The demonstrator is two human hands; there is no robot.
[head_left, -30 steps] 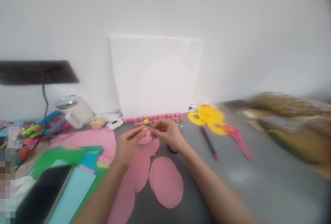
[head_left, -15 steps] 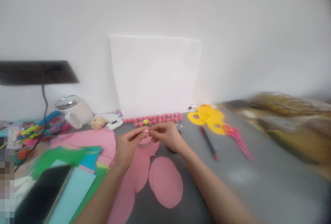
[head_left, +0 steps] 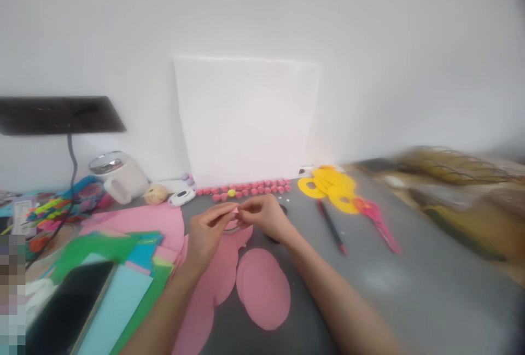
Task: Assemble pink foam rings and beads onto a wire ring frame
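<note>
We have both hands near the middle of the table's (head_left: 381, 300) back edge, fingertips closed on a small piece of pink paper (head_left: 235, 210). Our left hand (head_left: 205, 234) pinches it from one side, our right hand (head_left: 268, 216) from the other; how firmly, we cannot tell, since the fingers hide most of it. Just beyond, along the back edge, lie little pink rolls (head_left: 266, 187) with one yellow roll (head_left: 232, 193) among them; knuckles pushed forward could scatter them. If both pinches slackened, the piece could drop onto the pink paper sheet (head_left: 223, 275) below, where the matching colour might hide it. Pulling the hands apart could crease or tear it. Toward the front edge, between our forearms, lie loose pink ovals (head_left: 266, 292), which a sweeping arm might shift.
</note>
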